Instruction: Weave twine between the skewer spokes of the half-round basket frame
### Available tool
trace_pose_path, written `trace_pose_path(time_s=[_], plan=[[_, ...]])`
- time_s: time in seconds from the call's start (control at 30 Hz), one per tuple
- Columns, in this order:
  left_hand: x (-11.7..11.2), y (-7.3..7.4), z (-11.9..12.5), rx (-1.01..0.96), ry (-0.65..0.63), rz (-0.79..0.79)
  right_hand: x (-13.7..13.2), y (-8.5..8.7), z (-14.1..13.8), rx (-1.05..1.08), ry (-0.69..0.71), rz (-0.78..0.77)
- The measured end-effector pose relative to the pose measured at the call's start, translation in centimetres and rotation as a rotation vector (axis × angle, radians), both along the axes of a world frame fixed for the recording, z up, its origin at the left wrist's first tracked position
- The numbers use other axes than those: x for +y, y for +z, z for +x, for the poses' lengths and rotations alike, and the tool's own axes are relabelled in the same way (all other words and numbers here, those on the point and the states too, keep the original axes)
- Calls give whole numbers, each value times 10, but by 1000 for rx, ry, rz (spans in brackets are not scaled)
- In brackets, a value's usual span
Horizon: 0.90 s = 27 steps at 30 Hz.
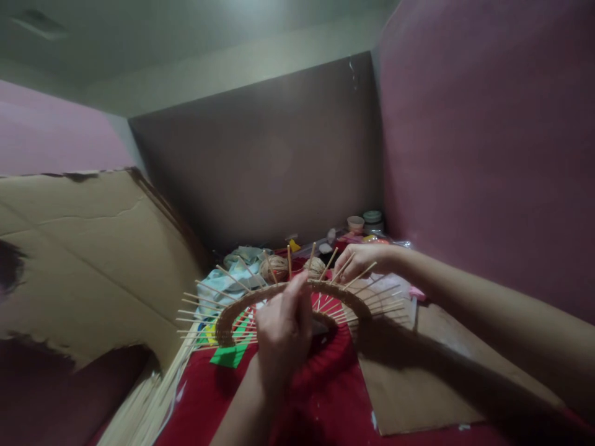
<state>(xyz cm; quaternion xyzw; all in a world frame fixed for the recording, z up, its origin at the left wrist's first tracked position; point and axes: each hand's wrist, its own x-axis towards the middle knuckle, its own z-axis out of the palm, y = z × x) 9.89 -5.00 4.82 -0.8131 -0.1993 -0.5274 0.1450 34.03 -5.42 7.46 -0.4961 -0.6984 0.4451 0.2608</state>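
Note:
A round woven ring (232, 313) of brown twine, with several thin wooden sticks (195, 310) fanning out of it, is held up over a red cloth (325, 396). My left hand (283, 331) is closed on the ring's near rim, fingers pinched together at its top. Reaching across from the right, my right hand (360, 260) has its fingers curled around the far rim and the sticks there.
A torn cardboard sheet (93, 248) leans at the left; another cardboard piece (418, 371) lies at the right. Two balls of twine (274, 267), cloth, small jars (372, 220) and bits of coloured paper (230, 356) sit behind. A bundle of sticks (139, 409) lies at lower left.

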Motion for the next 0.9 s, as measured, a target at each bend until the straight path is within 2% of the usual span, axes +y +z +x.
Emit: trace_pose_path(time_s=[0.1, 0.2, 0.33, 0.53, 0.73, 0.9], plan=[[0, -4, 9, 188, 19, 7, 0, 1, 1, -9, 34, 17], [1, -1, 20, 332, 116, -126, 0, 1, 2, -8, 38, 16], [0, 11, 30, 479, 254, -337, 1, 0, 0, -8, 10, 9], [-1, 19, 34, 509, 322, -445, -6, 2, 9, 2, -111, -4], [0, 18, 35, 502, 312, -443, -30, 15, 32, 135, -264, 176], [1, 17, 34, 497, 345, -426, -51, 17, 35, 243, -255, 246]])
